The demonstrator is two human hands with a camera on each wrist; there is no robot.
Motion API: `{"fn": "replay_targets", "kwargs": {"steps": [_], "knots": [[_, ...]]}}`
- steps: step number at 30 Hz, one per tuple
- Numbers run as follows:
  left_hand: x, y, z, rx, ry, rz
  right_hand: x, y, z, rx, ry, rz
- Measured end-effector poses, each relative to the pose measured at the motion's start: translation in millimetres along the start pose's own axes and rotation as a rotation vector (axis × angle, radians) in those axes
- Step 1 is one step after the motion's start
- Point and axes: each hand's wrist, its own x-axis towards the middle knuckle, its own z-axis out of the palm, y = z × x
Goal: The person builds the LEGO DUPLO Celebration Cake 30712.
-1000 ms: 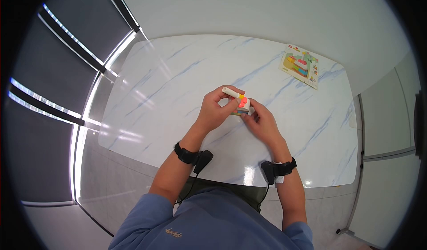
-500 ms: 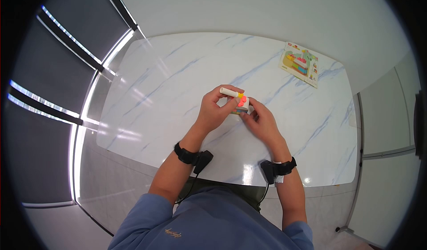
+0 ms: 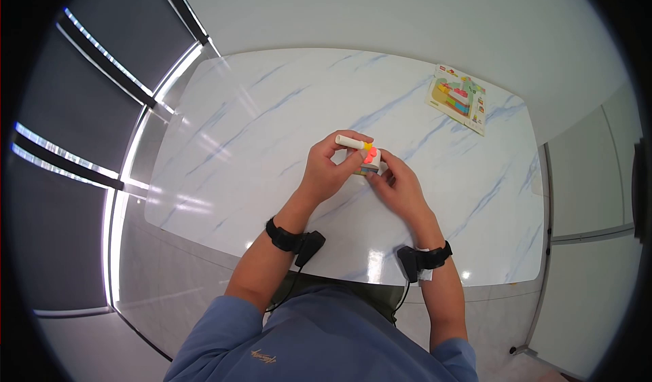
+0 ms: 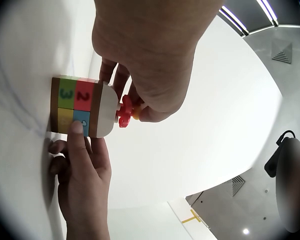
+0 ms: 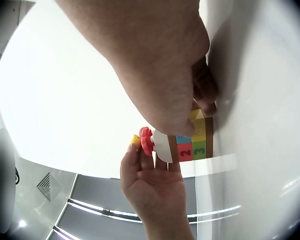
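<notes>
In the head view, my left hand (image 3: 327,170) pinches a small yellow piece (image 3: 368,146) between thumb and fingers. A white tube (image 3: 350,141) slants leftward from that piece. My right hand (image 3: 404,190) holds the side of a small block stack. In the left wrist view, the stack shows numbered blocks (image 4: 83,95) between brown layers, a white rounded layer (image 4: 107,111) and a red flower-shaped piece (image 4: 125,111). The right index fingertip presses on the blue numbered block (image 4: 81,118). The right wrist view shows the stack's brown base (image 5: 209,137) close to the tabletop.
A picture booklet (image 3: 458,99) lies at the back right of the white marbled table (image 3: 272,117). Dark window panels (image 3: 78,83) stand to the left, and pale cabinet panels (image 3: 587,178) are on the right.
The white tube's free end has shifted slightly left since the earliest frame. Both hands keep their places on the pieces.
</notes>
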Motion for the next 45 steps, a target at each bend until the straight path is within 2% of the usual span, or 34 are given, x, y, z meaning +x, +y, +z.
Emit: {"fn": "replay_targets", "kwargs": {"steps": [45], "knots": [[-4.1,-3.8,2.3,-0.010,-0.004,0.021,-0.5,4.7,0.5,-0.021,0.003,-0.002]]}}
